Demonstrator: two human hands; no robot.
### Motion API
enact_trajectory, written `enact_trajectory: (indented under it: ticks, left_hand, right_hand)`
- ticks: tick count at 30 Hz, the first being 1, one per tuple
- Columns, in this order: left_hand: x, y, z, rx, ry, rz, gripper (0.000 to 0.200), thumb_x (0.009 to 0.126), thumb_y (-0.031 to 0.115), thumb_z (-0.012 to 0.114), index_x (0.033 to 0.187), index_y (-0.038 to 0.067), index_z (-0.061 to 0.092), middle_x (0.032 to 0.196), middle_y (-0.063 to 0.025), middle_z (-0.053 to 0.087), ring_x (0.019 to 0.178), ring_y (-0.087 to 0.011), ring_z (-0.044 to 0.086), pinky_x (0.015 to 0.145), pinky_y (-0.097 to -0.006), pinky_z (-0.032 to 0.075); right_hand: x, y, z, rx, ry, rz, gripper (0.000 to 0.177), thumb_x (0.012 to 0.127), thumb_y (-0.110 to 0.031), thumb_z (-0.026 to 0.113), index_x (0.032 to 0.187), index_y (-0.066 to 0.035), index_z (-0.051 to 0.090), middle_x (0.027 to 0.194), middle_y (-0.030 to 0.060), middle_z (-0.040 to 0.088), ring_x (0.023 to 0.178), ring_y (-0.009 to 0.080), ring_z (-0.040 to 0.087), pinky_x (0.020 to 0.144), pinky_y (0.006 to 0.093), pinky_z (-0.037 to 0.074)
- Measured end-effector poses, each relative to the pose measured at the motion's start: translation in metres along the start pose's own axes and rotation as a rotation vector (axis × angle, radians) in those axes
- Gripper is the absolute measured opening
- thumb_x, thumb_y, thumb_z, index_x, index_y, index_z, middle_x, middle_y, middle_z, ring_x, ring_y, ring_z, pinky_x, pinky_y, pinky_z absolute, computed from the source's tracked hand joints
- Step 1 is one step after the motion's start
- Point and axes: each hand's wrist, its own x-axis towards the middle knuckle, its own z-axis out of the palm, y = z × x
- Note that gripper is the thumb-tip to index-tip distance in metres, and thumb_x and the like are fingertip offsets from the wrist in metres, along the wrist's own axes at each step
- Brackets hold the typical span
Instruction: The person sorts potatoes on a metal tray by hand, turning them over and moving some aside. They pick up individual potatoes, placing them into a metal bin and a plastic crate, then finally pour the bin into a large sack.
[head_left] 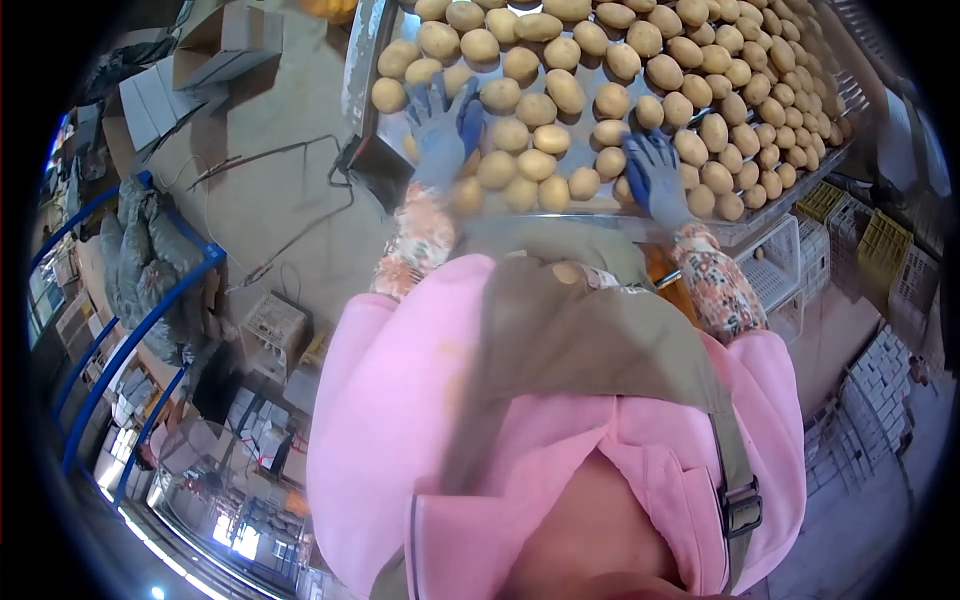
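The person stands close against a metal sorting table (pixel 380 120), and its top is covered with pale brown potatoes (pixel 700 80) lying side by side in one layer. Both hands wear blue gloves and floral sleeve covers.

The left hand (pixel 443 128) lies flat on the near left part of the heap. Its fingers (pixel 432 95) are spread and released, closing round nothing, and potatoes touch the glove on every side. The right hand (pixel 655 178) rests near the front edge of the table, to the right. Its fingers (pixel 640 148) are also loose and splayed, lying on the potatoes beside them without grasping any. A row of potatoes (pixel 535 180) sits between the two hands along the near edge.

Below the hands, a pink jacket (pixel 400 400) and a grey-green apron (pixel 570 340) fill the view. To the left, cardboard boxes (pixel 225 45) stand on the concrete floor (pixel 270 200), where dark cables (pixel 290 155) trail. A blue rail (pixel 135 335) runs further left. White and yellow plastic crates (pixel 800 260) are stacked on the right under the table's end.
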Motion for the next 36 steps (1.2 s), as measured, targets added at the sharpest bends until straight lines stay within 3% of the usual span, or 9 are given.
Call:
enact_trajectory:
  ticks: [7, 8, 14, 16, 20, 24, 26, 31, 36]
  left_hand:
    - [-0.044, 0.000, -0.035, -0.437, 0.098, -0.191, 0.054, 0.093, 0.034, 0.051, 0.140, 0.009, 0.041, 0.142, -0.0176, 0.042, 0.133, -0.0386, 0.035, 0.112, -0.0437, 0.025]
    - [-0.051, 0.001, -0.030, -0.439, 0.106, -0.194, 0.054, 0.093, 0.034, 0.051, 0.140, 0.009, 0.041, 0.142, -0.0176, 0.042, 0.133, -0.0386, 0.035, 0.112, -0.0437, 0.025]
    - [-0.097, 0.008, -0.025, -0.031, -0.227, 0.137, 0.067, 0.084, 0.048, 0.058, 0.142, 0.021, 0.041, 0.153, -0.0134, 0.024, 0.142, -0.0381, 0.018, 0.114, -0.0526, 0.015]
    - [-0.105, 0.003, -0.014, -0.118, -0.047, 0.099, 0.064, 0.086, 0.048, 0.055, 0.141, 0.020, 0.043, 0.153, -0.0145, 0.025, 0.142, -0.0387, 0.015, 0.113, -0.0521, 0.015]
    - [-0.126, 0.001, -0.015, 0.225, 0.015, -0.029, 0.060, 0.088, 0.046, 0.053, 0.139, 0.015, 0.045, 0.149, -0.0175, 0.031, 0.138, -0.0381, 0.024, 0.110, -0.0487, 0.023]
    - [-0.117, 0.048, -0.033, -0.358, -0.422, 0.067, 0.053, 0.088, 0.041, 0.054, 0.130, 0.009, 0.050, 0.131, -0.0192, 0.049, 0.118, -0.0376, 0.048, 0.097, -0.0477, 0.039]
    - [-0.112, 0.064, -0.020, -0.219, -0.390, 0.004, 0.041, 0.089, 0.024, 0.054, 0.125, 0.004, 0.049, 0.107, -0.0169, 0.061, 0.093, -0.0308, 0.062, 0.079, -0.0435, 0.048]
    - [-0.091, 0.054, 0.019, -0.296, -0.400, 0.066, 0.059, 0.085, 0.027, 0.060, 0.135, 0.003, 0.039, 0.111, -0.0218, 0.058, 0.095, -0.0354, 0.061, 0.081, -0.0478, 0.047]
    - [-0.081, 0.058, -0.015, -0.516, -0.246, 0.057, 0.062, 0.075, 0.028, 0.072, 0.127, 0.005, 0.048, 0.113, -0.0190, 0.056, 0.102, -0.0348, 0.054, 0.089, -0.0449, 0.044]
  right_hand:
    - [-0.030, -0.050, 0.023, 0.946, 0.042, 0.748, 0.050, 0.089, -0.035, 0.055, 0.132, -0.010, 0.049, 0.116, 0.0239, 0.059, 0.114, 0.0372, 0.054, 0.104, 0.0423, 0.033]
    - [-0.022, -0.077, 0.016, 0.097, 0.200, 0.466, 0.048, 0.088, -0.034, 0.056, 0.132, -0.015, 0.050, 0.115, 0.0231, 0.059, 0.109, 0.0390, 0.057, 0.106, 0.0479, 0.029]
    - [0.038, -0.103, -0.006, 0.113, -0.236, 0.215, 0.050, 0.089, -0.035, 0.060, 0.134, -0.016, 0.050, 0.140, 0.0209, 0.044, 0.129, 0.0441, 0.039, 0.107, 0.0511, 0.028]
    - [0.049, -0.073, -0.007, 1.321, -0.077, 0.418, 0.044, 0.086, -0.024, 0.063, 0.126, -0.008, 0.053, 0.118, 0.0213, 0.059, 0.105, 0.0380, 0.059, 0.098, 0.0423, 0.041]
    - [0.026, -0.032, -0.017, 0.458, 0.018, 0.250, 0.041, 0.089, -0.020, 0.057, 0.128, -0.005, 0.052, 0.126, 0.0168, 0.057, 0.110, 0.0324, 0.058, 0.096, 0.0389, 0.044]
    - [-0.024, -0.056, 0.001, 0.130, -0.347, 0.307, 0.053, 0.087, -0.042, 0.055, 0.135, -0.019, 0.049, 0.142, 0.0125, 0.043, 0.132, 0.0484, 0.030, 0.110, 0.0551, 0.024]
    - [-0.023, -0.072, 0.009, 0.226, -0.341, 0.373, 0.058, 0.085, -0.050, 0.056, 0.136, -0.024, 0.048, 0.144, 0.0117, 0.040, 0.130, 0.0582, 0.022, 0.108, 0.0625, 0.018]
    - [-0.001, -0.095, -0.011, 0.761, -0.098, 0.260, 0.042, 0.092, -0.030, 0.054, 0.126, -0.006, 0.054, 0.130, 0.0191, 0.052, 0.123, 0.0326, 0.049, 0.105, 0.0382, 0.037]
    - [-0.014, -0.052, -0.015, 0.892, 0.001, 0.515, 0.044, 0.090, -0.032, 0.055, 0.127, -0.008, 0.054, 0.129, 0.0195, 0.053, 0.121, 0.0341, 0.050, 0.104, 0.0387, 0.038]
